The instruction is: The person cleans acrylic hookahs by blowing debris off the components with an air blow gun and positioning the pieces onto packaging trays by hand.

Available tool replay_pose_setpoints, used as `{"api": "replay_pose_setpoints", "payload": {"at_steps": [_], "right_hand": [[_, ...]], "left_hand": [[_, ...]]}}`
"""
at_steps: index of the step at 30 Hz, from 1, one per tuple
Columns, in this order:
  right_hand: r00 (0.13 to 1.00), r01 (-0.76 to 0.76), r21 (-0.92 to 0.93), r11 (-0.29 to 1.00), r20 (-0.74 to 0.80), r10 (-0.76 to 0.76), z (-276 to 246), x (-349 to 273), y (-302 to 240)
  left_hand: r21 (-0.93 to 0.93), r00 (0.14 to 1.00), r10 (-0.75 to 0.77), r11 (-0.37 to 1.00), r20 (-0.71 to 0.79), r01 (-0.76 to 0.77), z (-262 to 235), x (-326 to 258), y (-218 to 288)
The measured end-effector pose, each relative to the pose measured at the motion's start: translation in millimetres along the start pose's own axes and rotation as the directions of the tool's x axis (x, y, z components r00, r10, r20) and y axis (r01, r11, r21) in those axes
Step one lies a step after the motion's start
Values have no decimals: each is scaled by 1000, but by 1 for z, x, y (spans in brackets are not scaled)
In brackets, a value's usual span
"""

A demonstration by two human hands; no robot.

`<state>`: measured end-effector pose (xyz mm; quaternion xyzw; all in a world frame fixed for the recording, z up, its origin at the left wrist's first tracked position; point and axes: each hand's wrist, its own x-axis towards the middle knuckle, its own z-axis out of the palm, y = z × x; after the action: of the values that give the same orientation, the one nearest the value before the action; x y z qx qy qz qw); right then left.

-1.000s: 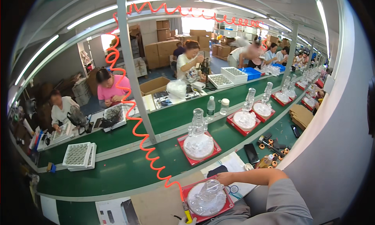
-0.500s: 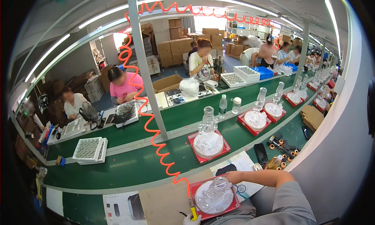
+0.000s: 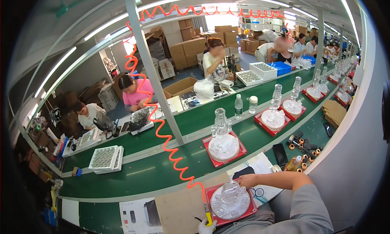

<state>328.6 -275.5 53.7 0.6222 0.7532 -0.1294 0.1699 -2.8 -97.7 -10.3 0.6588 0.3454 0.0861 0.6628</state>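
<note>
A clear glass vessel [image 3: 230, 204] with a wide round base and a thick neck stands in a red tray [image 3: 252, 207] close to my body. My right hand [image 3: 247, 180] reaches round to its far side, fingers curled against the neck and partly hidden. At the tray's near left corner, my left hand [image 3: 206, 227], in a white glove, is closed around a yellow air blow gun [image 3: 209, 218]. An orange coiled hose [image 3: 177, 164] runs up from that gun. Only part of the left hand shows at the lower edge.
More glass vessels in red trays [image 3: 242, 149] line the green conveyor [image 3: 134, 181]. A dark phone [image 3: 280, 154], a bottle of yellowish liquid [image 3: 293, 163] and copper-ringed parts [image 3: 302, 150] lie to the right. A metal post [image 3: 152, 67] rises ahead. Co-workers sit across the belt.
The whole view has shifted, with the scene sliding slightly right. The vessel's neck looks a little more upright. Both hands stay at the vessel and the air blow gun.
</note>
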Motion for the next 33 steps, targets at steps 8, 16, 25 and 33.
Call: {"api": "replay_pose_setpoints", "payload": {"at_steps": [8, 16, 25, 33], "right_hand": [[969, -167, -103, 981, -203, 143, 4, -7, -16], [965, -221, -37, 974, -152, 214, 2, -17, -8], [897, -406, 34, 913, -176, 405, 6, -12, -25], [789, -565, 146, 812, -194, 583, 3, -14, -41]], "left_hand": [[-15, 999, 15, 1000, -35, -16, -1, 2, -18], [135, 996, 80, 988, -43, -74, -6, 7, -28], [238, 991, 104, 968, -84, -81, -2, -11, 12], [329, 980, 182, 933, -86, -145, -2, -9, 8]]}}
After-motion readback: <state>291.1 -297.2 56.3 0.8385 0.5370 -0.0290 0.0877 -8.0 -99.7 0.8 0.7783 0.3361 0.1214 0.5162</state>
